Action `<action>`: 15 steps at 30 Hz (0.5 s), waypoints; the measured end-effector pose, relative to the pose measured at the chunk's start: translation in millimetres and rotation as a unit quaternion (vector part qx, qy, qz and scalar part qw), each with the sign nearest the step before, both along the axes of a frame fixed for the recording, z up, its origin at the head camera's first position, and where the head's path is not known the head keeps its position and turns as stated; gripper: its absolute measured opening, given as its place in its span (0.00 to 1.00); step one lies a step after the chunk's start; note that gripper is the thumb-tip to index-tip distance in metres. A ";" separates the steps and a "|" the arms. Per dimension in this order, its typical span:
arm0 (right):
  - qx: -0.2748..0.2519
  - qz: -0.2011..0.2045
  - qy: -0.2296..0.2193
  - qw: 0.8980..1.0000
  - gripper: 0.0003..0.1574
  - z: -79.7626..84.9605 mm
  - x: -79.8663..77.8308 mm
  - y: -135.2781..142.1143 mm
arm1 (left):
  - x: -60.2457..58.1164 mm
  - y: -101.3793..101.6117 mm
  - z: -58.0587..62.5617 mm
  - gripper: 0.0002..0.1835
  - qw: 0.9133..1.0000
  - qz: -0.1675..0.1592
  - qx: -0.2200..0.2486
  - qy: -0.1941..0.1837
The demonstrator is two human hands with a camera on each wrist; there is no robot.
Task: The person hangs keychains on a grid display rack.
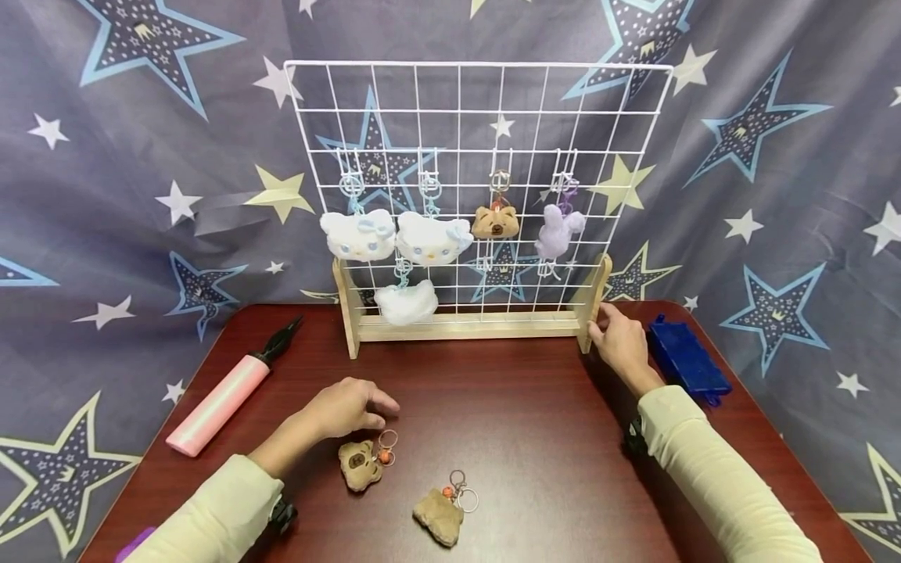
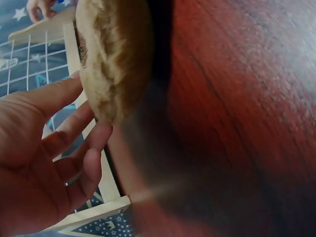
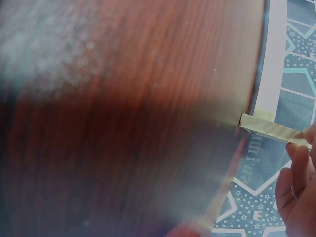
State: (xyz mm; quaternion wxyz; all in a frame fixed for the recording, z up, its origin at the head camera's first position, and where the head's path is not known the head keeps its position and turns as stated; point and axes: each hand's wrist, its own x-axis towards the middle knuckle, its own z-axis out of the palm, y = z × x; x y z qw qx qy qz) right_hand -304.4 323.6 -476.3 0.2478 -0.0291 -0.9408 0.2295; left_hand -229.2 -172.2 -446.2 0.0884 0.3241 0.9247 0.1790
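My left hand [image 1: 349, 407] hovers over the table just beyond a brown bear plush keychain [image 1: 360, 465], its fingers loosely bent and holding nothing. In the left wrist view this plush [image 2: 116, 59] looms large near the fingertips; whether they touch is hard to tell. At the rack's right end, my right hand [image 1: 622, 342] pinches the wooden side foot [image 1: 597, 301] between thumb and fingers. The white wire grid rack [image 1: 461, 111] stands upright in its wooden base. A second brown plush keychain [image 1: 439, 516] lies nearer the front, its rings beside it.
On the rack's hooks hang white cat plushes [image 1: 359, 237], a white plush [image 1: 407, 303], a brown bear [image 1: 496, 223] and a purple plush [image 1: 559, 232]. A pink hand pump [image 1: 221, 403] lies left on the table [image 1: 535, 438]; a blue tray [image 1: 688, 357] lies right.
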 end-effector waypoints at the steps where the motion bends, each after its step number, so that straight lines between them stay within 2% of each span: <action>1: 0.000 0.000 -0.002 1.000 0.23 0.0 -0.2 0.0 | 0.1 0.4 -0.7 0.14 1.000 -0.008 -0.003 -0.004; 5: -0.004 -0.002 -0.010 1.000 0.22 -0.1 -0.6 0.3 | -0.5 0.2 -4.3 0.16 0.999 -0.040 -0.015 -0.011; 8: -0.004 -0.002 -0.010 1.000 0.23 0.1 0.0 -0.2 | -1.3 -0.3 -8.2 0.18 0.998 -0.052 -0.024 -0.015; 15: -0.003 0.002 -0.004 1.000 0.23 1.4 1.3 -0.9 | -0.1 2.1 -12.4 0.15 0.998 -0.042 -0.032 -0.022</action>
